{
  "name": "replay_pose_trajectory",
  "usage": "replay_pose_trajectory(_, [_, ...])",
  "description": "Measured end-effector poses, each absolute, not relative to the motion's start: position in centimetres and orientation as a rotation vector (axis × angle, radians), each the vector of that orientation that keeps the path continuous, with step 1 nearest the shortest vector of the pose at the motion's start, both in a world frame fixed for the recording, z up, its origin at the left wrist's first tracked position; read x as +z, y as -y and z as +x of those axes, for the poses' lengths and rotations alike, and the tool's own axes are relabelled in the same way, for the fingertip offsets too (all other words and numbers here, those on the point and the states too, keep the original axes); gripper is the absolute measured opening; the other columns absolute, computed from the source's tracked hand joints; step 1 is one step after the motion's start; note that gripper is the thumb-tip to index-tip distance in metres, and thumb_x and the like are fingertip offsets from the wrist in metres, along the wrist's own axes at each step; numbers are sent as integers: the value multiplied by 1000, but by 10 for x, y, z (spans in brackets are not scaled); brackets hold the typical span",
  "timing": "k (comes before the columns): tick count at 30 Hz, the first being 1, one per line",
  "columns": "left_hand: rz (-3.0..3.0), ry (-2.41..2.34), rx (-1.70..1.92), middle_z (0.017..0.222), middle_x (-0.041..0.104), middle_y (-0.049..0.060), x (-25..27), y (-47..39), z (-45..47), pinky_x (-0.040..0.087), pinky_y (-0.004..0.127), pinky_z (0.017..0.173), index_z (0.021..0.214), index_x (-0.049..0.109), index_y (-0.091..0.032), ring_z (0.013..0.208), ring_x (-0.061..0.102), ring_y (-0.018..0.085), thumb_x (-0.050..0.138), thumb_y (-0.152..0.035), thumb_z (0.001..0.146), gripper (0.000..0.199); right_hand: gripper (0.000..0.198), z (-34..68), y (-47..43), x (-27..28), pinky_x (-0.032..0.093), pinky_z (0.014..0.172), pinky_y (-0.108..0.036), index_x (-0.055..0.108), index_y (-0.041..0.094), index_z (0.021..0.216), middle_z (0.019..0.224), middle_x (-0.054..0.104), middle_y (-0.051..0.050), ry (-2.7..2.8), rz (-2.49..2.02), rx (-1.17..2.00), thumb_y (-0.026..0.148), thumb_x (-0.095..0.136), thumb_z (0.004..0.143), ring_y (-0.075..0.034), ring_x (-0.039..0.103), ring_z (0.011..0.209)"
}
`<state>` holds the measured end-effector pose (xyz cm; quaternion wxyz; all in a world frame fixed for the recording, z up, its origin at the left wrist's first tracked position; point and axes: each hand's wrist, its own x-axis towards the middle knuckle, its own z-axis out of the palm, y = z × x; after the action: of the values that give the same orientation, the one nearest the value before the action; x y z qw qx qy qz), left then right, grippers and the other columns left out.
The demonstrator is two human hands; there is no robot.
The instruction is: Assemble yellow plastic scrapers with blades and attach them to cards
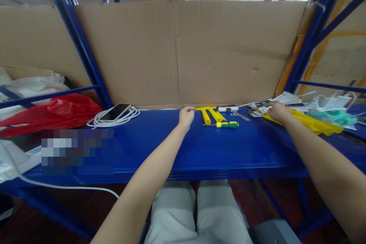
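Note:
My left hand [186, 118] is closed, its fingertips pinching the left end of a yellow T-shaped plastic handle [206, 115] that lies on the blue table. A second yellow T-shaped handle [215, 114] lies against it on the right. In front of both rests a screwdriver [227, 125] with a green and yellow grip. At the right, my right hand [279, 113] reaches into a pile, fingers bent together beside small printed packets [257, 112]. What it grips is too small to make out. More yellow handles [311, 122] lie under and beside the right forearm.
A thin metal strip [241, 116] and a small white box [227, 108] lie near the back cardboard wall [228, 53]. To the left are a phone [116, 112] on a coiled white cable [134, 113] and a red bag [71, 107]. Blue rack posts [82, 53] flank the table.

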<state>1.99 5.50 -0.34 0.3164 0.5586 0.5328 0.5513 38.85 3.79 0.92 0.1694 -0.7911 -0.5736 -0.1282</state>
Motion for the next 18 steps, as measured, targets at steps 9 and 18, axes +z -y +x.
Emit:
replay_pose_trajectory(9, [1499,-1416,1357,99,69,10,-7,-56,24,51,28,74,93,67,-13,89,64,17,50,-8,76,25,30,299,-63,26,47,79,-30,69,11,99,94,69,-12,1707,-1752,-154,13,47,79,-20,63,87])
replay_pose_trajectory(18, [2256,-1661,1070,106,68,8,-14,-53,22,43,26,91,106,65,-15,102,61,19,47,-9,77,35,37,213,-42,-8,45,91,-36,60,16,119,114,65,-11,2318,-1460,-99,20,46,85,-23,60,104])
